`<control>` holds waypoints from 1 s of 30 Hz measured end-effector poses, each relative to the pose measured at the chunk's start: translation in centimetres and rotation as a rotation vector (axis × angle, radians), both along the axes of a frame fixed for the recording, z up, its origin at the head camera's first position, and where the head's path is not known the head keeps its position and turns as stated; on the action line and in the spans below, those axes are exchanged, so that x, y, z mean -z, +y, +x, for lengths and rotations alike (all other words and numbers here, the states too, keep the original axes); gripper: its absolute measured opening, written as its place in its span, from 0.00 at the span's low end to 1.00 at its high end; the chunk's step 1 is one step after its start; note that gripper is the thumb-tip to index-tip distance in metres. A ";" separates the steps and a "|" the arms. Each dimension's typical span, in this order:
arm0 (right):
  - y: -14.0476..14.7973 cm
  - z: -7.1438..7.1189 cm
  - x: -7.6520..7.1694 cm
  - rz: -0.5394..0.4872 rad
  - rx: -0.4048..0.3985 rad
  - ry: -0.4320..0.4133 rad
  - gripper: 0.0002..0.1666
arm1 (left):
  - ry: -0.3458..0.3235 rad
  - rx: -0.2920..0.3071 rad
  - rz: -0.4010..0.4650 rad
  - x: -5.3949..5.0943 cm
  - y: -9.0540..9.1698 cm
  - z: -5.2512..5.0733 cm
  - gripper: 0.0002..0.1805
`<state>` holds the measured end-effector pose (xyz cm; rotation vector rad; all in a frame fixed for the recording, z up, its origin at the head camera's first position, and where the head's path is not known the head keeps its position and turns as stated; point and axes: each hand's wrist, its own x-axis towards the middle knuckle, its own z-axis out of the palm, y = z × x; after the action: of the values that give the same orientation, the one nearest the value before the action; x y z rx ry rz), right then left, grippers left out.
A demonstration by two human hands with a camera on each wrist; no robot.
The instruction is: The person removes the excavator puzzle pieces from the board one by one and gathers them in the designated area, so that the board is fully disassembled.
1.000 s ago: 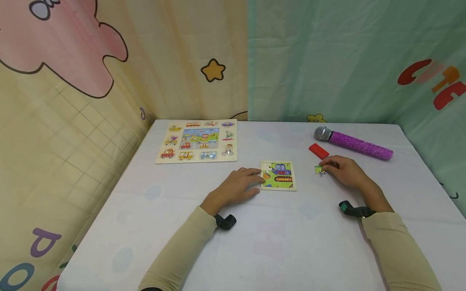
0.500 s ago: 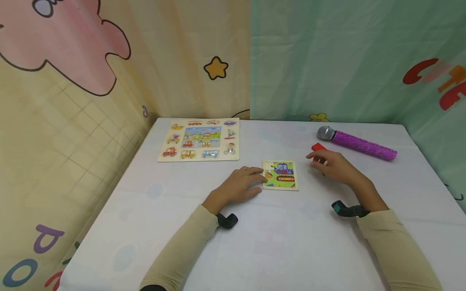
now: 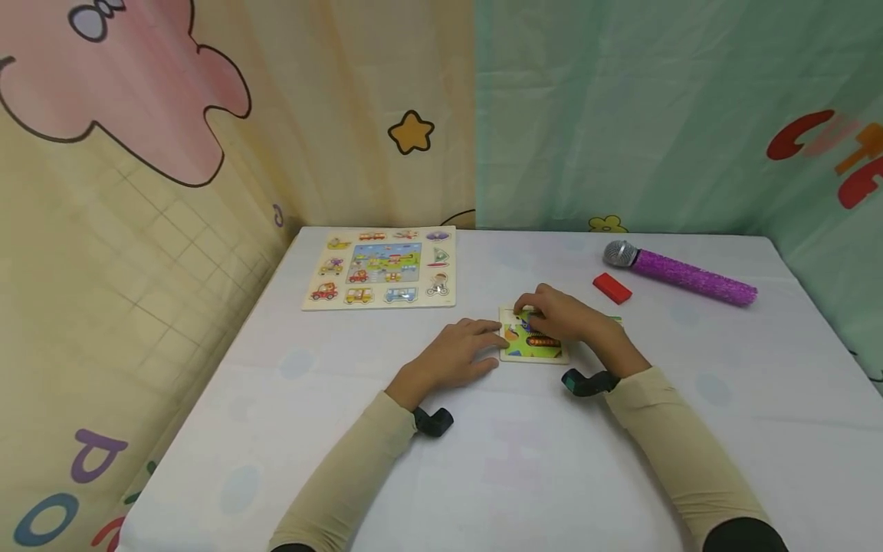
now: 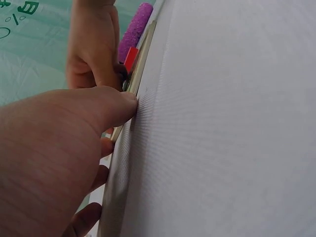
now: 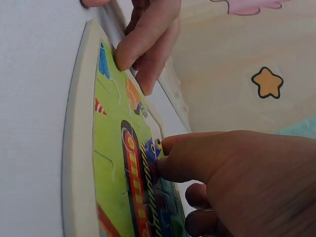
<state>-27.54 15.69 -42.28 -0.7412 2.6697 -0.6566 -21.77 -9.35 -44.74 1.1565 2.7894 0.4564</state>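
Observation:
A small square jigsaw puzzle (image 3: 534,351) with a wooden rim and a tracked-vehicle picture lies on the white table. My left hand (image 3: 458,354) rests at its left side, fingers extended; in the right wrist view two fingertips (image 5: 127,53) touch the frame's edge. Over the puzzle's upper part, my right hand (image 3: 562,314) pinches a small puzzle piece (image 5: 157,144) between thumb and index finger, right at an unfilled gap in the picture. The fingers hide much of that piece. Partly behind the right wrist, a green puzzle piece (image 3: 616,318) lies on the table.
A larger vehicle puzzle board (image 3: 310,303) lies at the back left. A red block (image 3: 612,288) and a purple glittery microphone (image 3: 693,277) lie at the back right. Printed curtains (image 3: 586,115) stand behind the table (image 3: 538,475).
My right hand has moved left from beside the red block to the small puzzle, carrying a piece, and the red block shows fully again. The left hand stays at the puzzle's edge.

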 end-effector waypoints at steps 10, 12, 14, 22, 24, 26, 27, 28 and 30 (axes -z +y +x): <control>-0.6 -0.6 -0.3 -0.010 0.007 -0.033 0.13 | -0.009 -0.015 -0.013 -0.3 0.1 0.1 0.21; -0.9 -0.7 -0.5 -0.004 0.014 -0.052 0.12 | -0.010 -0.017 -0.012 -0.2 0.1 0.1 0.21; -1.2 -0.8 -0.7 0.004 0.025 -0.072 0.11 | -0.010 -0.017 -0.008 -0.1 0.2 0.2 0.21; -2.3 -1.1 -0.9 0.106 0.082 -0.090 0.09 | -0.008 -0.009 0.003 0.1 0.1 0.2 0.21; -2.4 -1.2 -0.9 0.125 0.089 -0.073 0.09 | -0.005 -0.008 0.000 0.1 0.1 0.1 0.21; -2.5 -1.1 -0.8 0.135 0.086 -0.052 0.09 | -0.002 -0.008 -0.002 0.0 0.1 0.2 0.21; -2.5 -1.1 -0.8 0.137 0.087 -0.045 0.09 | -0.003 -0.009 -0.003 0.0 0.1 0.2 0.21; -2.5 -1.0 -0.8 0.138 0.088 -0.036 0.10 | -0.005 -0.010 -0.003 0.0 0.1 0.2 0.21; -2.5 -0.9 -0.7 0.137 0.083 -0.018 0.10 | -0.008 -0.011 -0.003 -0.1 0.2 0.2 0.21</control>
<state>-28.44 13.16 -41.61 -0.5884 2.7087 -0.4918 -21.53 -9.19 -44.62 1.1371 2.7901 0.4565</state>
